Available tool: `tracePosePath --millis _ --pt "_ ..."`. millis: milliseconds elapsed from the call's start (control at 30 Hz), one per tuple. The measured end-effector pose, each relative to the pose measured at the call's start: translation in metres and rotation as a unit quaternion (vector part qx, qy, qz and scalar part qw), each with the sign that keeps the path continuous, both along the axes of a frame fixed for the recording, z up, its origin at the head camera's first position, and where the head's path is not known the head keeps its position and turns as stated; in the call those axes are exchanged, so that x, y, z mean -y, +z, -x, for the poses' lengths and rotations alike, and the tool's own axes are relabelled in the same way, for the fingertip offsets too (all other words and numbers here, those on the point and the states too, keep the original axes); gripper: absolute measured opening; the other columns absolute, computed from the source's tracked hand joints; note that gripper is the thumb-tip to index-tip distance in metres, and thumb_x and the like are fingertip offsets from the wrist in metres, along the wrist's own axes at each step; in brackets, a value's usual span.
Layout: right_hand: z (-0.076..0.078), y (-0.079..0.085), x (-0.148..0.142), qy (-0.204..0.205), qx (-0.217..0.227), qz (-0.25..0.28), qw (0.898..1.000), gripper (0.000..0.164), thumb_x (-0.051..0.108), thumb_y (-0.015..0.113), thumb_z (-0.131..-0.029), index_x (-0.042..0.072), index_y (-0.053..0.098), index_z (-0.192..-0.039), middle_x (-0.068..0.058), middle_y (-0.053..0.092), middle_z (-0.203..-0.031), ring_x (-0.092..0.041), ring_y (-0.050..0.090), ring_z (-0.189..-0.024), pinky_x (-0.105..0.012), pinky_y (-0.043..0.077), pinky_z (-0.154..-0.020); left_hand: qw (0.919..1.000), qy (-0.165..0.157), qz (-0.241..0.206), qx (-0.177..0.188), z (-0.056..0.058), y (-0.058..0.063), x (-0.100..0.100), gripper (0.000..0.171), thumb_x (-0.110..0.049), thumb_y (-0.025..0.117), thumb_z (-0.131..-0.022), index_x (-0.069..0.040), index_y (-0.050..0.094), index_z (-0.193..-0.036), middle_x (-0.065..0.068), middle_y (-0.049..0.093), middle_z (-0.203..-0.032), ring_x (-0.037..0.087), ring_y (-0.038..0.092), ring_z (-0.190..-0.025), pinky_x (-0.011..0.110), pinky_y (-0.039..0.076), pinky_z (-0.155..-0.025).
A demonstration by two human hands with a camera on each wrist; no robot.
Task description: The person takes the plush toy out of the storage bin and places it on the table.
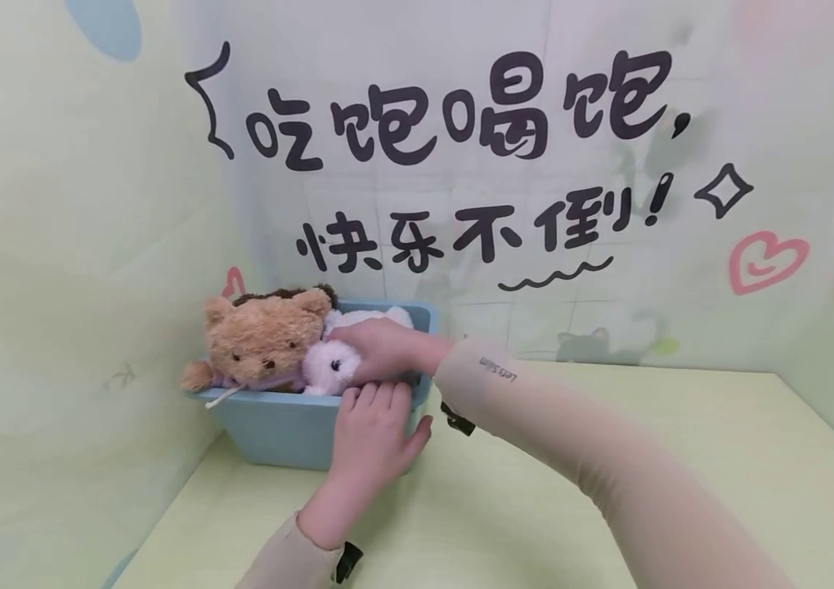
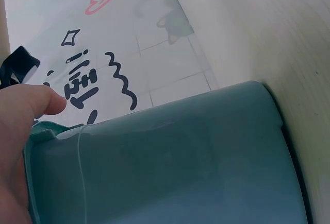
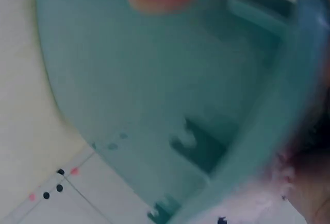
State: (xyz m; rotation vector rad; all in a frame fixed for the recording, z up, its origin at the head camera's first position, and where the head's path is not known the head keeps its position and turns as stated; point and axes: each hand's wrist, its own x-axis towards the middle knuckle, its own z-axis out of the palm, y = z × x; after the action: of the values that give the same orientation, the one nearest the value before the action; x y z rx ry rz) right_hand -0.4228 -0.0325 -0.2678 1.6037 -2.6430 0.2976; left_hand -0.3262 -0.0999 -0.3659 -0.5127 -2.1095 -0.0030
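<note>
A blue plastic bin (image 1: 280,429) stands at the left of the table, packed with plush toys. My left hand (image 1: 373,429) holds its front rim near the right corner, fingers hooked over the edge and thumb spread to the side. In the left wrist view that hand (image 2: 20,131) is at the rim of the tilted-looking bin (image 2: 170,162). Inside the bin, my right hand (image 1: 391,348) grips a white plush toy (image 1: 332,368) with a dark eye, covering part of its head. A tan teddy bear (image 1: 266,335) sits to its left. The right wrist view is blurred and mostly shows the bin wall (image 3: 139,69).
Something dark brown and fuzzy (image 1: 284,293) shows behind the bear. A pale cord (image 1: 224,396) hangs over the front rim. The pale table (image 1: 535,491) extends right of the bin. A printed backdrop (image 1: 461,188) rises behind, with another wall close on the left.
</note>
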Motion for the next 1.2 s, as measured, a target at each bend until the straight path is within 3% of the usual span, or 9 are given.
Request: tracePosePath --millis 267,433,567,667,833,1000,1200 --pt "0.005 -0.007 0.005 -0.012 0.064 -0.020 0.998 0.052 0.032 0.060 -0.076 0.017 0.041 -0.122 0.007 0.052 -0.109 -0.005 0.049 -0.095 -0.022 0.037 -0.082 1.0000 -0.001 0.003 -0.001 -0.001 0.000 0.001 0.035 -0.043 0.053 -0.074 -0.008 0.051 -0.079 0.004 0.049 -0.072 0.025 0.046 -0.063 0.039 0.034 -0.060" --pt "0.000 0.010 0.007 0.022 0.155 -0.026 0.987 0.063 0.029 0.064 -0.074 0.016 0.034 -0.127 0.004 0.045 -0.113 -0.007 0.046 -0.096 -0.021 0.038 -0.079 0.9998 -0.007 -0.004 -0.018 -0.002 -0.005 0.004 0.034 -0.041 0.054 -0.072 -0.008 0.050 -0.076 0.003 0.047 -0.067 0.025 0.047 -0.060 0.039 0.035 -0.060" --pt "-0.005 0.032 0.009 0.046 0.187 -0.026 0.981 0.056 0.033 0.062 -0.078 0.016 0.039 -0.126 0.003 0.046 -0.114 -0.008 0.046 -0.098 -0.021 0.038 -0.079 0.9996 -0.014 -0.008 -0.022 0.000 -0.006 0.004 0.033 -0.041 0.054 -0.072 -0.008 0.050 -0.077 0.003 0.048 -0.068 0.024 0.048 -0.061 0.039 0.035 -0.060" --pt "-0.007 0.049 0.007 0.037 0.186 -0.033 0.981 0.053 0.038 0.060 -0.080 0.020 0.041 -0.125 0.005 0.045 -0.117 -0.007 0.044 -0.101 -0.021 0.035 -0.082 0.9996 -0.020 -0.011 -0.017 0.003 -0.004 0.003 0.034 -0.041 0.055 -0.072 -0.008 0.050 -0.079 0.003 0.048 -0.070 0.024 0.048 -0.063 0.038 0.036 -0.060" --pt "-0.010 0.071 -0.006 0.001 0.154 -0.043 0.987 0.058 0.048 0.065 -0.072 0.032 0.043 -0.122 0.009 0.045 -0.119 -0.006 0.044 -0.103 -0.025 0.034 -0.086 0.9995 -0.024 -0.009 -0.019 0.005 0.001 0.001 0.034 -0.041 0.057 -0.071 -0.009 0.052 -0.082 0.002 0.050 -0.072 0.023 0.049 -0.064 0.038 0.037 -0.059" --pt "-0.015 0.085 -0.018 -0.015 0.113 -0.056 0.992 0.068 0.053 0.068 -0.066 0.032 0.043 -0.125 0.010 0.043 -0.125 -0.005 0.041 -0.109 -0.026 0.032 -0.089 0.9998 -0.019 0.004 -0.001 0.000 0.003 0.000 0.044 -0.043 0.057 -0.072 -0.009 0.056 -0.100 0.002 0.057 -0.085 0.023 0.053 -0.072 0.040 0.040 -0.063" --pt "-0.019 0.089 -0.031 -0.026 0.113 -0.060 0.991 0.068 0.055 0.066 -0.066 0.030 0.044 -0.125 0.012 0.043 -0.126 -0.004 0.039 -0.111 -0.026 0.031 -0.090 0.9953 -0.090 0.006 0.036 -0.009 0.000 -0.009 0.055 -0.037 0.058 -0.075 -0.009 0.049 -0.121 0.006 0.051 -0.116 0.022 0.054 -0.093 0.039 0.045 -0.067"
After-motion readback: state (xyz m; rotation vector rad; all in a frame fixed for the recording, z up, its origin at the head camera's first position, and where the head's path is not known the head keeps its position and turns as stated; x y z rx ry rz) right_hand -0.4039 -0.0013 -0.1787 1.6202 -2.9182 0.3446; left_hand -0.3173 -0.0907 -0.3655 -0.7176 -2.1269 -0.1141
